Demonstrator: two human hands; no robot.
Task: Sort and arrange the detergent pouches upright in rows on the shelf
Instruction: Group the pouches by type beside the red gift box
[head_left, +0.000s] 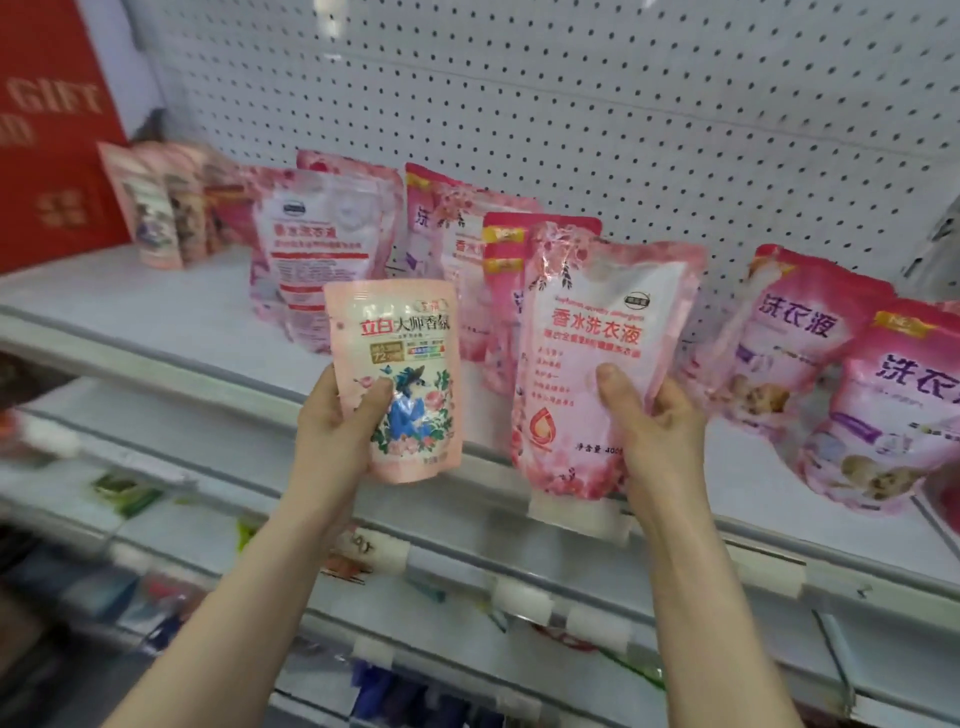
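Observation:
My left hand grips a small pale pink pouch with a blue figure and flowers, held upright in front of the shelf. A larger pink and white pouch is gripped upright by my right hand, thumb on its front. Behind them stand several pink pouches in a loose group. Two pink and purple pouches lean at the right. A row of small pouches stands at the far left.
White pegboard backs the shelf. A red gift box stands at the far left. Price-tag holders line the shelf edges below, and lower shelves hold blurred coloured goods.

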